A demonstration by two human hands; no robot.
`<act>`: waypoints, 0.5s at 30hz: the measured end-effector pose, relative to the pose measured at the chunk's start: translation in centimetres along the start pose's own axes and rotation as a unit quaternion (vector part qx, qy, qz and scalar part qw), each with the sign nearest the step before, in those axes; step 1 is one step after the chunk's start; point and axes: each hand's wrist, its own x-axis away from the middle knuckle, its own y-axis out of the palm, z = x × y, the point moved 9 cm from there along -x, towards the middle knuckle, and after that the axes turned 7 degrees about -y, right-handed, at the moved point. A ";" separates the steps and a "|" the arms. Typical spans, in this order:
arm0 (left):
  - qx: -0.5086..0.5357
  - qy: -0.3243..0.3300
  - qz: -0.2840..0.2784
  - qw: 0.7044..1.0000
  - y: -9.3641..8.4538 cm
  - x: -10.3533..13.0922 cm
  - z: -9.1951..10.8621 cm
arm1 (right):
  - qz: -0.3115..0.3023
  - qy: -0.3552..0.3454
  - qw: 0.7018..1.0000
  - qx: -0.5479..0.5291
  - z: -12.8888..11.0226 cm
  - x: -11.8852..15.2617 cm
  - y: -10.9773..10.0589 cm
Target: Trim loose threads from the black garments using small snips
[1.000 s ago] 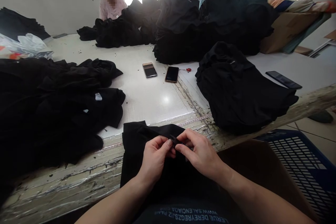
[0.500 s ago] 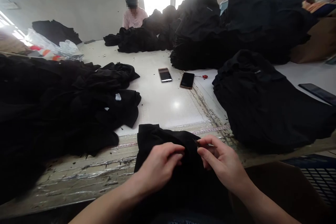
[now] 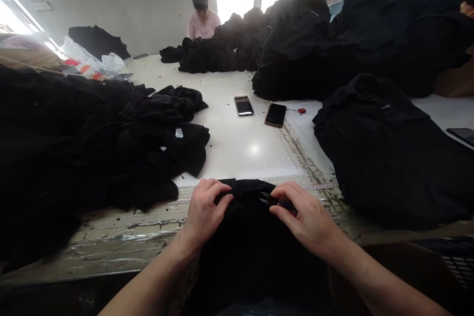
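Note:
A black garment (image 3: 259, 252) lies over the table's front edge and hangs down toward me. My left hand (image 3: 207, 210) pinches its upper edge between thumb and fingers. In my right hand (image 3: 301, 215) is a small pair of thread snips (image 3: 266, 198), mostly hidden by the fingers. Their pointed tips reach left, close against the garment's edge, between the two hands. Whether they touch a thread I cannot tell.
Black garments heap up at left (image 3: 111, 143); a flatter stack (image 3: 385, 158) sits at right. Tall piles (image 3: 303, 54) stand behind. Two phones (image 3: 244, 106) (image 3: 276, 115) lie mid-table, another phone (image 3: 462, 134) at far right. A person (image 3: 202, 24) is across the table.
My left hand has moved left and up along the garment and now pinches its edge. My right hand stays near the edge, with the snips' tips showing more clearly. The view has shifted slightly left.

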 end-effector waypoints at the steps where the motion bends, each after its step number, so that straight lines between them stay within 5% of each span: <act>1: 0.007 0.017 0.018 1.000 -0.3 0.3 0.7 | 0.005 -0.017 1.000 0.007 -0.7 -0.5 -0.4; 8: 0.038 0.082 0.063 0.994 -1.4 1.4 3.1 | -0.032 -0.072 0.996 0.034 -4.2 -3.0 -0.2; 15: 0.115 0.020 0.042 0.992 -0.9 1.9 1.8 | -0.062 -0.080 0.995 0.018 -4.1 -3.0 0.2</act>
